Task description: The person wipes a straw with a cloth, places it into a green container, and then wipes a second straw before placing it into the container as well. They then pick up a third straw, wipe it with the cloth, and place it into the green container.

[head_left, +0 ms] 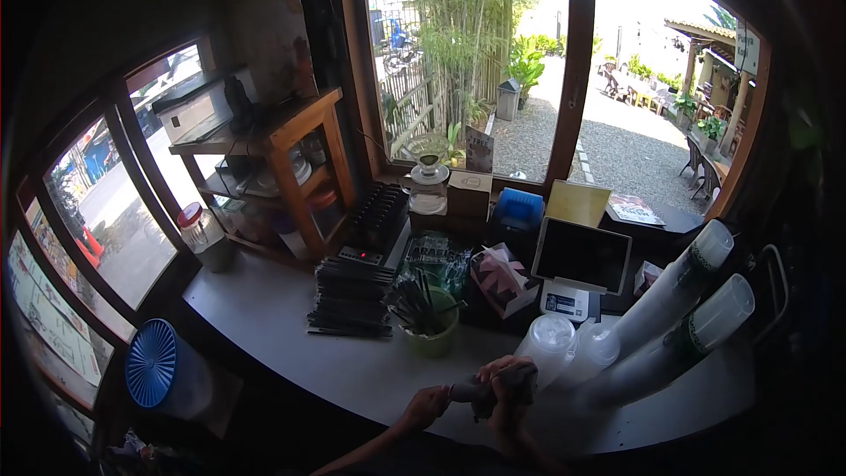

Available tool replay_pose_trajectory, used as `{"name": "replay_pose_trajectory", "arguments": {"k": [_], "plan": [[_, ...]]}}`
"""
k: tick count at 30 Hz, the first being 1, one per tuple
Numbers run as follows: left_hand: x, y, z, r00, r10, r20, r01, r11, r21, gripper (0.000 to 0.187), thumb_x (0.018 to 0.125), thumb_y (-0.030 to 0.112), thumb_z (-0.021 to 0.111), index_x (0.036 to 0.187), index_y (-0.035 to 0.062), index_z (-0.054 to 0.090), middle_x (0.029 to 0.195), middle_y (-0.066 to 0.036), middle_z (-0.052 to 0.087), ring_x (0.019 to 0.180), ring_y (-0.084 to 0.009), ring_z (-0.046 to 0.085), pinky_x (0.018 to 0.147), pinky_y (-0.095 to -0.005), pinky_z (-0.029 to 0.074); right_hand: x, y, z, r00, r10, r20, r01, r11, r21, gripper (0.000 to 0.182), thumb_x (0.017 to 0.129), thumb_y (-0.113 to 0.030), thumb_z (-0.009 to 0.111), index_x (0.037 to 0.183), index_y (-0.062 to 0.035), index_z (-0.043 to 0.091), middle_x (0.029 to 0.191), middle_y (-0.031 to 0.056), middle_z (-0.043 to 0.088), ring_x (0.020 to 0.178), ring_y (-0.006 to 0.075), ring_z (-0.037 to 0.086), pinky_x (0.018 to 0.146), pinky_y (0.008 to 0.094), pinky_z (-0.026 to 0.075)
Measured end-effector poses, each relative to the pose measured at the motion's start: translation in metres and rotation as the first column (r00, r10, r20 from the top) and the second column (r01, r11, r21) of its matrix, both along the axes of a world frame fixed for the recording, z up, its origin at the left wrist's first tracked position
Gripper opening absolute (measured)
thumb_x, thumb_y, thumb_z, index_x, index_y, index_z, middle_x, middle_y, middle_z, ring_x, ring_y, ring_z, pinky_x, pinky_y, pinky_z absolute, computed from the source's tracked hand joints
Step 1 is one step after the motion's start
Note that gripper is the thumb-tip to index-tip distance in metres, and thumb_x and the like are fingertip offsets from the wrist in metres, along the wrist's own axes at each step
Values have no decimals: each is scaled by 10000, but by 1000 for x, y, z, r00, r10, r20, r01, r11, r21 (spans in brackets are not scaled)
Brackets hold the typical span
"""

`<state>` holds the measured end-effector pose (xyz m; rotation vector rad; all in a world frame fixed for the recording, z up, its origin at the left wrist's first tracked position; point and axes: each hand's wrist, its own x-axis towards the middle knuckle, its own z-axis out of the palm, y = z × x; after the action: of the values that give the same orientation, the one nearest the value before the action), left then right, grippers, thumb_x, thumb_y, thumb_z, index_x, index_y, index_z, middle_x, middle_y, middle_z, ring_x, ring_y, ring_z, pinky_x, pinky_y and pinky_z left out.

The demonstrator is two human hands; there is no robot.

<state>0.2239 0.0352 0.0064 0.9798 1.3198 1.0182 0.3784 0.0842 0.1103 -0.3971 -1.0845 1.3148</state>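
Over the front edge of the counter, my left hand (428, 406) is closed round one end of a dark-handled tool (462, 392), shaped like a coffee portafilter. At the tool's other end, my right hand (504, 379) grips a bunched grey cloth (523, 376) that covers its head. Dim light hides the details there. Close to my right hand stand clear plastic lids (551, 341) in a stack. Up and left of the hands, a green tub (430, 335) holds dark sticks or straws.
Two long stacks of plastic cups (674, 286) lean at the right. A tablet (582, 256) stands behind the lids. Black wrapped packets (352, 295) lie left of the tub. A wooden shelf (280, 159) and a blue-lidded container (152, 361) are at the left.
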Motion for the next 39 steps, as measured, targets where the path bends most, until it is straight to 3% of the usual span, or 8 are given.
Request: {"name": "replay_pose_trajectory", "arguments": {"k": [5, 9, 14, 21, 28, 30, 34, 39], "plan": [[13, 0, 24, 1000, -24, -9, 25, 994, 102, 406, 1028, 341, 424, 869, 20, 614, 661, 20, 514, 590, -76, 438, 547, -260, 380, -5, -8, -26, 920, 176, 351, -146, 983, -111, 201, 887, -71, 581, 998, -85, 413, 869, 84, 515, 793, 181, 528, 783, 350, 460], [-4, 6, -14, 999, -30, 29, 31, 999, -36, 325, 990, 306, 482, 897, 32, 630, 721, 10, 568, 622, -70, 476, 558, -242, 391, 1, -2, -8, 980, 172, -101, -173, 985, 4, 205, 904, -31, 571, 1055, -59, 436, 955, 99, 547, 869, 165, 550, 812, 325, 450], [6, -1, 18, 981, 79, 177, -73, 997, -40, 253, 966, 244, 489, 886, 53, 634, 741, 21, 559, 620, -66, 478, 549, -234, 388, -8, -5, -30, 900, 246, 360, -255, 967, -23, 185, 931, -37, 557, 1087, -56, 459, 976, 92, 560, 930, 167, 568, 846, 330, 459], [-6, -5, 4, 998, 15, 66, -7, 992, -127, 232, 967, 216, 497, 936, 34, 637, 810, 1, 600, 689, -73, 523, 599, -237, 424, -7, -5, 5, 978, 204, -50, -204, 979, -6, 132, 932, -43, 554, 1023, -63, 461, 951, 86, 551, 871, 146, 541, 795, 316, 451], [5, -3, 26, 989, 132, 71, -141, 980, 141, 410, 964, 368, 522, 1224, 57, 467, 1154, -117, 586, 1072, -175, 574, 916, -306, 473, -21, -18, -78, 859, 499, 120, -456, 849, -267, 184, 967, -141, 525, 1130, -66, 482, 979, 25, 514, 907, 111, 518, 799, 255, 421], [0, 2, 25, 746, 66, 663, -161, 983, 83, 557, 981, 495, 403, 1339, 73, 349, 1249, -153, 524, 1183, -222, 514, 990, -360, 422, -25, -19, -82, 835, 549, 33, -520, 807, -281, 127, 970, -145, 516, 1068, -68, 493, 959, 27, 512, 877, 109, 515, 771, 247, 420], [-1, 5, 38, 403, -9, 915, -129, 989, 67, 748, 945, 660, 337, 1409, 81, 242, 1377, -192, 412, 1324, -281, 402, 1094, -427, 314, -30, -21, -80, 806, 592, -19, -568, 763, -308, 116, 967, -191, 504, 953, -76, 493, 911, 38, 515, 815, 107, 524, 706, 247, 425], [-12, 6, 62, 988, 149, 37, -148, 864, 481, 643, 937, 600, 449, 1309, 77, 412, 1306, -153, 469, 1231, -281, 463, 1030, -404, 365, -28, -7, -94, 708, 684, -173, -699, 647, -303, 196, 988, -267, 487, 1040, -79, 493, 942, 33, 505, 807, 111, 519, 696, 262, 430]]}}
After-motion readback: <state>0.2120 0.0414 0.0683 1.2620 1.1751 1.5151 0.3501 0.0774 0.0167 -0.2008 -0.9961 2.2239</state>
